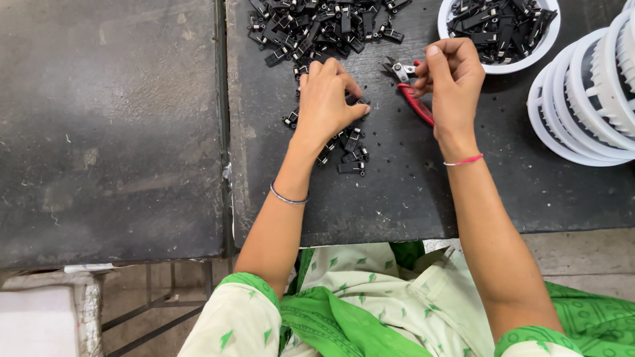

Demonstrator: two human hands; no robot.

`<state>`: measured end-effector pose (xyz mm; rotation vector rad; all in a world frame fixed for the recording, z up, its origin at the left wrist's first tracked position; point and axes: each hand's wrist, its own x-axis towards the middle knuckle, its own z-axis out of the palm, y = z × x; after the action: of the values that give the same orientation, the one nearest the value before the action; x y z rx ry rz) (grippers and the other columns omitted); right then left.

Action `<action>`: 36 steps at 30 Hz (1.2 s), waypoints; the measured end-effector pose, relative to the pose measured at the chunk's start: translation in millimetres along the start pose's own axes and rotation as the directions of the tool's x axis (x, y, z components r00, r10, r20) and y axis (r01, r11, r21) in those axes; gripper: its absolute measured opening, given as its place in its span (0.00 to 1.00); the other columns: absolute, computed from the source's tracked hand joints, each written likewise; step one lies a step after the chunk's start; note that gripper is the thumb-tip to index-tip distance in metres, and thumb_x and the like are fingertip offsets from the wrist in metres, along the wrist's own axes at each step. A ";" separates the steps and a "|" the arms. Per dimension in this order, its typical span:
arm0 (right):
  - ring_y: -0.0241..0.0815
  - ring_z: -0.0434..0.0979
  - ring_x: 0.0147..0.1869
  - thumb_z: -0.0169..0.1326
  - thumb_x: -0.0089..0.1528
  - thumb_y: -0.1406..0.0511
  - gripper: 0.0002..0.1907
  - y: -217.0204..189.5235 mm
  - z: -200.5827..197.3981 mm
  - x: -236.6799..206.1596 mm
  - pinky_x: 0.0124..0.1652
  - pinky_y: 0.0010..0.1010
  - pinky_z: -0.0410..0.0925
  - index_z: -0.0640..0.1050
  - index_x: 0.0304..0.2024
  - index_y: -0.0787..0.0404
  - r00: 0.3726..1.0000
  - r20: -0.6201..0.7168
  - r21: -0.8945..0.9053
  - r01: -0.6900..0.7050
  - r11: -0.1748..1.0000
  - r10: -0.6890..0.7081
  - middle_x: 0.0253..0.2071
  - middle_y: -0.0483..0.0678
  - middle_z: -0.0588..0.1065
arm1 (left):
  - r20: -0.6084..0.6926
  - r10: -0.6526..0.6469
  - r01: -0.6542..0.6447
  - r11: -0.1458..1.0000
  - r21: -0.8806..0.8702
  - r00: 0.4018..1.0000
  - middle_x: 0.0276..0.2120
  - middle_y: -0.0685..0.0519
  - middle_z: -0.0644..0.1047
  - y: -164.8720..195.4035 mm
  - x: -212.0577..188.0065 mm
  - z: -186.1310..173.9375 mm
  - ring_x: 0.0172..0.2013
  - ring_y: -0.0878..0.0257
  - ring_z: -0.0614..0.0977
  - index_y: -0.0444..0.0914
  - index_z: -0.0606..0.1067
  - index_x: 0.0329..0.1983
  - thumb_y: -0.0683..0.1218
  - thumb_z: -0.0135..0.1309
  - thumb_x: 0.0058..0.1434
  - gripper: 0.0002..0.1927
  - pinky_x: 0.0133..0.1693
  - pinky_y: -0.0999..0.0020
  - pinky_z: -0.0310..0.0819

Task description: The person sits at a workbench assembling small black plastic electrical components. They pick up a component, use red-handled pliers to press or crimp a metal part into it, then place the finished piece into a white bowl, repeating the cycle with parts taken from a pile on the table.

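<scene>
Nearest the camera is the person's lap, draped in pale cloth with green leaf prints, and both forearms reach forward over the edge of the dark worktop. A thin bangle circles the left wrist and a pink thread the right.

The left hand lies palm down, fingers curled over a small scatter of black plastic clips and pinching at one of them near the fingertips, as if to separate a single piece from the group; whether it has actually lifted one I cannot tell. The loose clips sit just beside and under that hand, within easy reach of both hands.

The right hand is closed around a pair of red-handled cutters, the metal nose pointing left toward the left hand (a placement that keeps tool and part close together). One red handle sticks out below the palm.

Farther off lies a larger heap of black clips, probably the supply. To the right, a white bowl holds more black parts, and a stack of white ribbed round covers leans at the edge.
</scene>
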<state>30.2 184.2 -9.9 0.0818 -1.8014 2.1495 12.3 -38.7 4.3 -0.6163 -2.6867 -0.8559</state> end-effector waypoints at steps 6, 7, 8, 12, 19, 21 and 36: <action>0.29 0.75 0.31 0.53 0.75 0.66 0.06 0.0 3.7 0.2 0.31 0.21 0.70 0.73 0.45 0.62 1.000 -0.002 -0.037 -0.011 0.999 0.011 0.34 0.45 0.76 | 0.001 -0.141 0.134 0.935 -0.329 0.990 0.37 0.56 0.80 -13.9 7.9 16.6 0.40 0.62 0.77 0.41 0.82 0.35 0.48 0.72 0.49 0.13 0.43 0.66 0.75; 0.29 0.75 0.31 0.53 0.75 0.65 0.06 0.2 4.6 0.2 0.31 0.21 0.70 0.73 0.46 0.62 1.000 0.004 -0.049 -0.014 0.999 0.014 0.34 0.44 0.76 | 0.027 -0.196 0.182 0.839 -0.513 0.980 0.38 0.55 0.81 -17.7 10.4 18.3 0.39 0.64 0.79 0.40 0.81 0.39 0.48 0.71 0.52 0.14 0.42 0.68 0.76; 0.29 0.74 0.31 0.53 0.75 0.65 0.06 0.2 5.7 -0.1 0.31 0.20 0.69 0.73 0.46 0.63 1.000 0.010 -0.060 -0.016 0.998 0.017 0.33 0.44 0.76 | 0.064 -0.243 0.222 0.706 -0.673 0.968 0.38 0.54 0.82 -21.2 12.8 19.2 0.39 0.65 0.81 0.38 0.79 0.42 0.47 0.70 0.55 0.15 0.42 0.70 0.77; 0.29 0.75 0.30 0.53 0.73 0.65 0.07 -0.8 13.9 -1.5 0.30 0.20 0.69 0.73 0.45 0.63 0.997 0.037 -0.103 -0.061 0.993 0.065 0.32 0.44 0.77 | 0.150 -0.352 0.293 0.398 -0.869 0.924 0.37 0.51 0.82 -28.4 18.2 17.3 0.36 0.70 0.79 0.35 0.75 0.51 0.45 0.68 0.60 0.19 0.37 0.75 0.74; 0.28 0.75 0.33 0.57 0.68 0.67 0.07 -7.1 31.7 -10.3 0.32 0.21 0.70 0.77 0.45 0.65 0.985 0.161 -0.295 -0.016 0.956 0.066 0.34 0.43 0.78 | 0.177 -0.396 0.299 0.270 -0.915 0.901 0.38 0.55 0.78 -26.0 18.6 18.3 0.37 0.70 0.80 0.35 0.75 0.51 0.45 0.66 0.58 0.20 0.38 0.70 0.79; 0.28 0.76 0.34 0.59 0.66 0.66 0.09 -8.3 35.7 -12.1 0.32 0.21 0.70 0.79 0.46 0.65 0.980 0.191 -0.357 0.022 0.934 0.050 0.36 0.42 0.79 | 0.168 -0.403 0.272 0.215 -0.938 0.899 0.37 0.55 0.77 -26.0 18.9 23.5 0.37 0.67 0.81 0.33 0.73 0.50 0.43 0.67 0.57 0.21 0.40 0.66 0.82; 0.28 0.77 0.34 0.63 0.64 0.65 0.11 -3.2 38.3 -12.2 0.34 0.21 0.70 0.79 0.46 0.65 0.973 0.208 -0.370 -0.021 0.929 0.105 0.36 0.42 0.79 | 0.250 -0.357 0.305 0.103 -0.947 0.900 0.35 0.56 0.78 -14.2 12.6 35.2 0.34 0.70 0.79 0.37 0.76 0.44 0.45 0.65 0.62 0.12 0.39 0.73 0.76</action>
<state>36.2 145.1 -2.4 0.1848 -2.3367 1.8662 -9.3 -24.2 -26.2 -0.0859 -1.8100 -2.7734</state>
